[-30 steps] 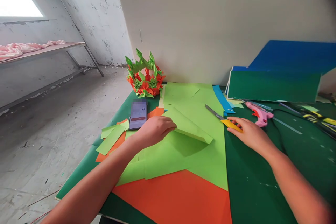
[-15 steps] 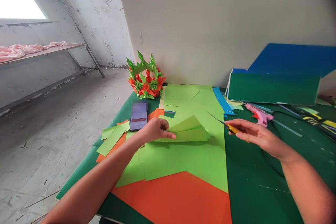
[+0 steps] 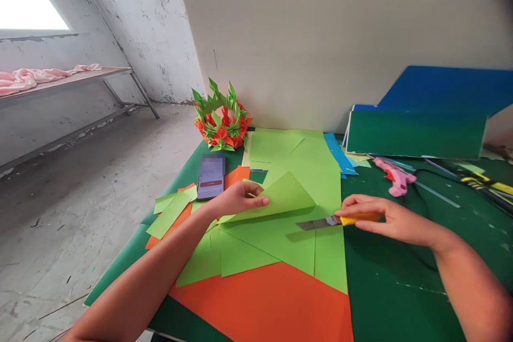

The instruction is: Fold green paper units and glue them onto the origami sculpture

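My left hand (image 3: pixel 245 199) pinches a piece of light green paper (image 3: pixel 286 197), raised at an angle above more green sheets. In my right hand (image 3: pixel 371 215) is a yellow-handled utility knife (image 3: pixel 320 223), its blade pointing left over the green sheet (image 3: pixel 328 256). The blade is apart from the raised paper. Below lies an orange sheet (image 3: pixel 272 302), partly covered by green paper. Left of my left hand are loose green strips (image 3: pixel 172 214) on orange paper, and a phone (image 3: pixel 211 176) with a lit screen.
A folded-paper crown-like ring (image 3: pixel 222 123) in green and orange stands at the back left. A pink glue gun (image 3: pixel 395 175) with its cord lies at the right. Green board (image 3: pixel 417 133) and blue board (image 3: pixel 449 91) lean against the white panel (image 3: pixel 320 53).
The knife has swung down and left, so its blade now lies lower over the green paper. The paper in my left hand has turned, with a single flap showing.
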The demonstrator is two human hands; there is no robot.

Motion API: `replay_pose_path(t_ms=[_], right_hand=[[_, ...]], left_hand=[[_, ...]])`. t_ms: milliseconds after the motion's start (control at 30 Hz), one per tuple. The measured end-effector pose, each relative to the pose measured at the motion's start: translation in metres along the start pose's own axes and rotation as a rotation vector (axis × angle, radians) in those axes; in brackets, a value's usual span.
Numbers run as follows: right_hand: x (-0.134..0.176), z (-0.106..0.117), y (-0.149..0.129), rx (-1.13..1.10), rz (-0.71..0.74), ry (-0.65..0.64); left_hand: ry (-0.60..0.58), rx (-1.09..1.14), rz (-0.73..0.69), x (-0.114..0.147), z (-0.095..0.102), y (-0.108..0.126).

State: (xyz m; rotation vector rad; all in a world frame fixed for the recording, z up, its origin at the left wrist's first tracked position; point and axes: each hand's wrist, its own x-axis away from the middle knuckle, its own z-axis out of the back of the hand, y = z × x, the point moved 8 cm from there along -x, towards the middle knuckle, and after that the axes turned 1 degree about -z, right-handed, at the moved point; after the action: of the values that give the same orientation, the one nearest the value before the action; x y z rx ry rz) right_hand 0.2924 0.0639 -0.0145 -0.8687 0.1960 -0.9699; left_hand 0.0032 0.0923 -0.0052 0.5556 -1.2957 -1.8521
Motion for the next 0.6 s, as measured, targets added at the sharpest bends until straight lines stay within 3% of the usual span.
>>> replay_pose_path(t_ms=[133, 333, 400, 533, 600], right_hand=[[-0.005, -0.006, 0.004, 0.141, -0.047, 0.007], [-0.011, -0.003, 0.009, 0.203, -0.094, 0.090], [-0.013, -0.004, 0.009, 0.213, -0.105, 0.111], [-0.018, -0.008, 0.004, 0.210, -0.105, 0.111], [-0.019, -0.009, 0.002, 0.211, -0.104, 0.114]], left_hand=[[-0.052, -0.081, -0.087, 0.004, -0.002, 0.013], [-0.230, -0.210, -0.172, 0.010, -0.017, 0.028], [-0.198, -0.302, -0.217, 0.007, -0.022, 0.033], [0.047, -0.580, -0.258, -0.005, -0.030, 0.041], [0.054, -0.680, -0.270, -0.012, -0.045, 0.042]])
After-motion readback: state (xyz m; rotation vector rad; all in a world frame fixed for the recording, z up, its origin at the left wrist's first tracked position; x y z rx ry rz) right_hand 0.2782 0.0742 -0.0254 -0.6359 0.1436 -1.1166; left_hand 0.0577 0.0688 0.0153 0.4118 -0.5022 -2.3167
